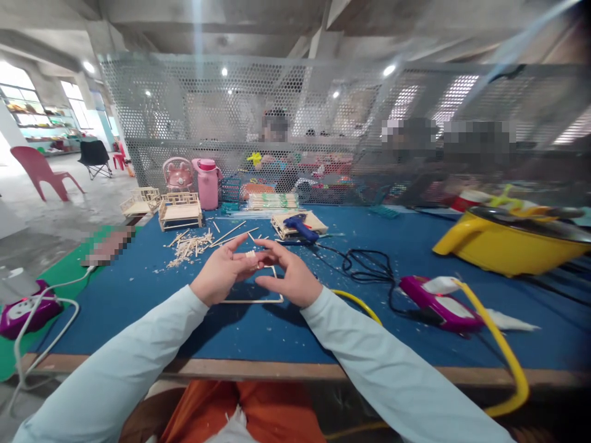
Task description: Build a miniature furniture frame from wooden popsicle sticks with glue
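Observation:
My left hand (222, 269) is above the mat with its thumb and fingers closed on a few short pale wooden stick pieces (250, 253). Right beside it is my right hand (295, 274), its thumb and index finger spread apart. The right fingertips meet or nearly meet the left ones, and I cannot tell whether they touch the pieces. Beneath both hands lies a thin wooden stick frame (258, 301), partly hidden by them. Farther back, a blue glue gun (301, 226) rests on a small wooden stick structure (318, 223).
Loose sticks (189, 247) lie in a pile left of my hands. Behind them stand a small wooden bed-like model (180, 212) and a pink bottle (207, 184). A purple power strip (441, 304), black cable (369, 267) and yellow pot (512, 243) occupy the right. Perforated metal screen (323, 123) closes the back.

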`<move>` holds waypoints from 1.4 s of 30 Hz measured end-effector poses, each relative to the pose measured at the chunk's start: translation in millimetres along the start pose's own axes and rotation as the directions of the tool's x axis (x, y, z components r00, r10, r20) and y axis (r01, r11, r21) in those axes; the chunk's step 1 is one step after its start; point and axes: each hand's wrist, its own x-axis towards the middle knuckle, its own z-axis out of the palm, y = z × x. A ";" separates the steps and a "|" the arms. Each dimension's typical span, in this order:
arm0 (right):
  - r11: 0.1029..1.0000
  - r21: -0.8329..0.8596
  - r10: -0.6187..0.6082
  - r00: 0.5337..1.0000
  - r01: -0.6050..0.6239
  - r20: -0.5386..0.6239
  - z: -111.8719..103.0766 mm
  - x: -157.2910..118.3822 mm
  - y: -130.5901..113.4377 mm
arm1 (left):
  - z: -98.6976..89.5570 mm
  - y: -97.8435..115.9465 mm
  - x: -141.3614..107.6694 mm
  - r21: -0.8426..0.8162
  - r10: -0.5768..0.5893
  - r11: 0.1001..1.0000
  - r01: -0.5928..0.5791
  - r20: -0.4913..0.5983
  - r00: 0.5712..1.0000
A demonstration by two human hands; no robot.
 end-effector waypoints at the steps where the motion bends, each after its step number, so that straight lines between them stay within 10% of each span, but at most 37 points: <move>1: 1.000 0.018 0.007 1.000 -0.007 -0.001 0.2 -0.2 -0.4 | -0.1 0.2 0.2 -0.003 -0.009 1.000 0.009 0.000 1.000; 42: 0.974 -0.142 -0.179 0.984 0.177 0.003 -5.1 2.4 -2.3 | 1.1 0.6 -1.8 0.014 -0.009 1.000 0.009 0.008 1.000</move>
